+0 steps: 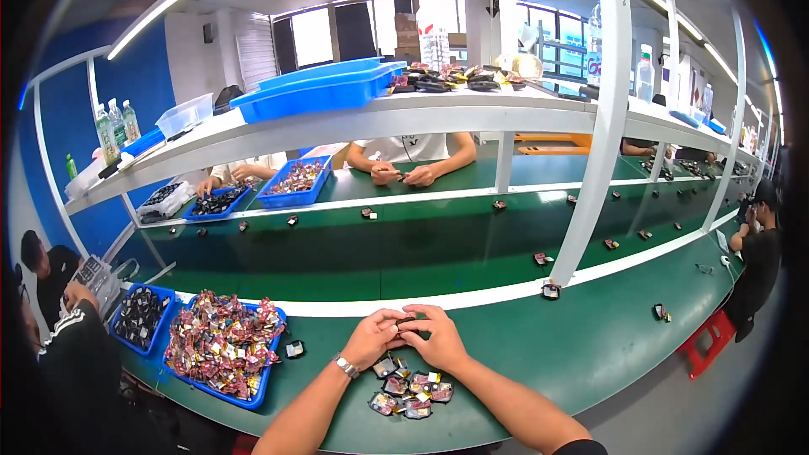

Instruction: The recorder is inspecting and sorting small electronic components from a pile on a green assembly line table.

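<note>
On the green bench [539, 362], right of the big tray [209, 391] heaped with pinkish parts, the left hand [373, 339] and right hand [438, 339] together grip a small part [407, 321]. Also right of that tray lie a lone part [294, 349] just beside it and a cluster [415, 389] farther off; left of it, a black-parts tray [127, 341].

Two trays [266, 375] lie left of the pile of parts [413, 388] on the bench [573, 362].
</note>
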